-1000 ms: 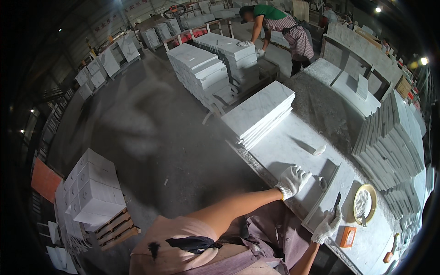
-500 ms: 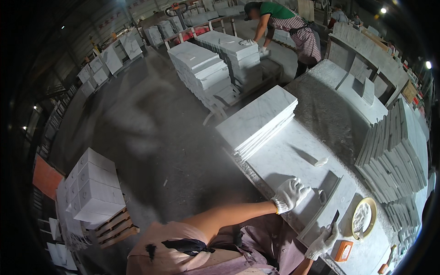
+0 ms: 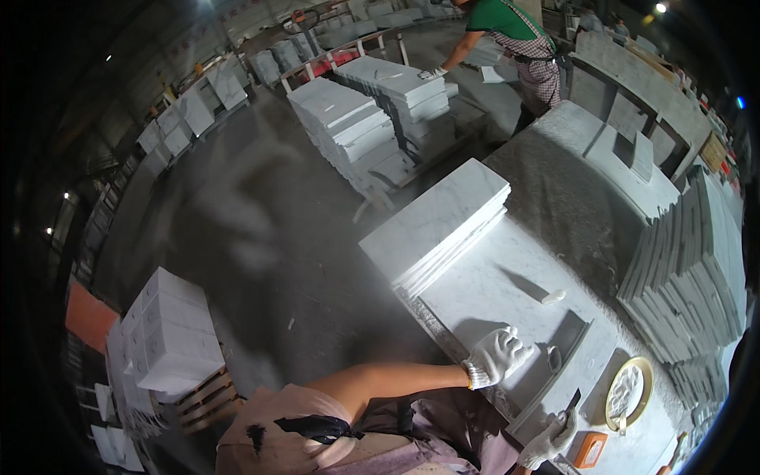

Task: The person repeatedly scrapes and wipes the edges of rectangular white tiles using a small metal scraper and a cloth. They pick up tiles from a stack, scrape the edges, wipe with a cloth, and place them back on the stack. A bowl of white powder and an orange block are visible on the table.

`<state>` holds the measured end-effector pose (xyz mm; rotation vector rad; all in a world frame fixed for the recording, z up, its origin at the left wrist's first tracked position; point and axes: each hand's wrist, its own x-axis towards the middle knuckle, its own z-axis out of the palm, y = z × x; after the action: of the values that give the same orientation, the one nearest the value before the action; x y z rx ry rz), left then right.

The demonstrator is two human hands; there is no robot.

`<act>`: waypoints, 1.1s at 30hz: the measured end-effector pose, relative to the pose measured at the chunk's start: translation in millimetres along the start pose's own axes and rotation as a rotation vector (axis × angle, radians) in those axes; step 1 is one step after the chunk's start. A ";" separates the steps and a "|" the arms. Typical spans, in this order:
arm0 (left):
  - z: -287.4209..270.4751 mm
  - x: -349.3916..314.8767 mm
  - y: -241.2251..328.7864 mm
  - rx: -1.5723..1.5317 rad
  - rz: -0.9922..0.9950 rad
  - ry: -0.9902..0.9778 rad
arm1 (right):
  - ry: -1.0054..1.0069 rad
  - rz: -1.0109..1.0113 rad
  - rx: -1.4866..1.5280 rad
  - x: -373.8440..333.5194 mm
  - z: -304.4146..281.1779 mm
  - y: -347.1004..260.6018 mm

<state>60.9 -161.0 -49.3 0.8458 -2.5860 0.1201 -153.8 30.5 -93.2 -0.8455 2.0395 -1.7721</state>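
My left hand [image 3: 499,356], in a white knit glove, hovers low over the pale marble slab [image 3: 467,293] with its fingers curled; whatever they might hold is hidden. My right hand [image 3: 549,440], gloved too, is closed around a putty knife, whose dark blade [image 3: 574,398] points up and away from me. Between the hands lies a long narrow stone strip [image 3: 566,380] with a raised edge. A small whitish rounded piece [image 3: 554,359] sits against that edge. To the right of the strip is a round yellow-rimmed bowl [image 3: 650,388] with white material inside. Beside my right hand rests a small orange box [image 3: 590,450].
A stack of marble slabs [image 3: 443,222] sits at the bench's far left end, with a white lump [image 3: 553,297] nearer me. Upright slabs [image 3: 685,277] line the right. Slab piles [image 3: 340,119] and a co-worker [image 3: 526,55] are beyond. White boxes [image 3: 178,332] stand lower left.
The view has shifted slightly. Both my hands keep nearly the same places over the bench, the putty knife still in the right. The co-worker beyond has straightened somewhat and moved right.
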 end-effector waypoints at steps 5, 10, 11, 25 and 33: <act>29.7 11.9 15.7 -0.123 -0.223 -0.338 | 0.045 -0.239 -0.028 1.0 -2.6 21.2; 44.9 -1.6 22.9 -0.039 -0.211 0.292 | 0.030 -0.122 0.039 -0.7 -1.9 11.1; 45.8 -4.7 21.6 -0.028 -0.164 0.216 | 0.016 -0.092 0.078 -1.2 -2.4 6.3; 46.4 -4.6 24.8 -0.004 -0.139 0.098 | 0.008 -0.299 -0.036 7.9 -5.9 20.2; -6.6 34.8 57.1 -0.517 -0.256 0.063 | -0.027 -0.271 -0.033 7.5 -7.3 9.2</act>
<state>4.7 -132.2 -26.3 0.9344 -2.2611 -0.5600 -166.0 32.3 -99.6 -1.1976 2.0203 -1.8541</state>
